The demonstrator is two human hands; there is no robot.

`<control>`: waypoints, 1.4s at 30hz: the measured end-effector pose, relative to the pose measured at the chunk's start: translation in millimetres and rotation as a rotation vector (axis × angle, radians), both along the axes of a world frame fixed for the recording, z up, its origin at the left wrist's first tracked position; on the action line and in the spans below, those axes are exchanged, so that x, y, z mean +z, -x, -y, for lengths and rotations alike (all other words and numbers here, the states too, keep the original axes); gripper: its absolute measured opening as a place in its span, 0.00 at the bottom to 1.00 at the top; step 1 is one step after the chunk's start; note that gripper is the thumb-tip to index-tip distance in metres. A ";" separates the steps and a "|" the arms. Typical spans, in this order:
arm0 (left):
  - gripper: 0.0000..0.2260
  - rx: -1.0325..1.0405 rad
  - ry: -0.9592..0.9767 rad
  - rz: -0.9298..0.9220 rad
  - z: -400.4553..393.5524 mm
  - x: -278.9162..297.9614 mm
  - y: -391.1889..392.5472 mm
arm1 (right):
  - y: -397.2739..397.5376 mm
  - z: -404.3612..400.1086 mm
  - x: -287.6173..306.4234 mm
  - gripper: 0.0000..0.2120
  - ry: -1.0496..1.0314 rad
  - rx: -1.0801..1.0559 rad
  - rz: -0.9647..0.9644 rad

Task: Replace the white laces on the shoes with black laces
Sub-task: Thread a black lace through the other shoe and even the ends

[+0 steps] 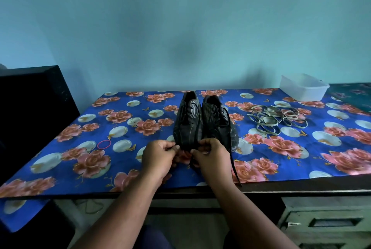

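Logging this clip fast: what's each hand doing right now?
Left hand: fingers pinching the black lace end at the shoe.
Right hand: also pinching the black lace.

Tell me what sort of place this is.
Probably a room at home: a table under a floral cloth against a plain blue wall, with a plastic tub and drawers nearby.
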State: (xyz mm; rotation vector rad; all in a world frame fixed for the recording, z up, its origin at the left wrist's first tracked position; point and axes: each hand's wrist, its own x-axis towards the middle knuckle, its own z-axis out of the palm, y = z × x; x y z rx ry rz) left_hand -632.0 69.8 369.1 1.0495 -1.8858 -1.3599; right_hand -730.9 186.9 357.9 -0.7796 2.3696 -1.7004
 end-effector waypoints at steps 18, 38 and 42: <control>0.05 -0.071 -0.157 -0.133 -38.3 5.4 -6.6 | -8.9 -15.1 16.9 0.10 -0.076 0.240 0.020; 0.14 -0.161 -0.290 -0.022 -35.8 21.9 -15.4 | -19.6 -27.5 14.7 0.08 -0.263 0.182 -0.335; 0.15 -0.146 -0.401 -0.058 -29.8 31.6 -6.7 | -19.4 -31.5 24.6 0.06 -0.147 0.209 -0.201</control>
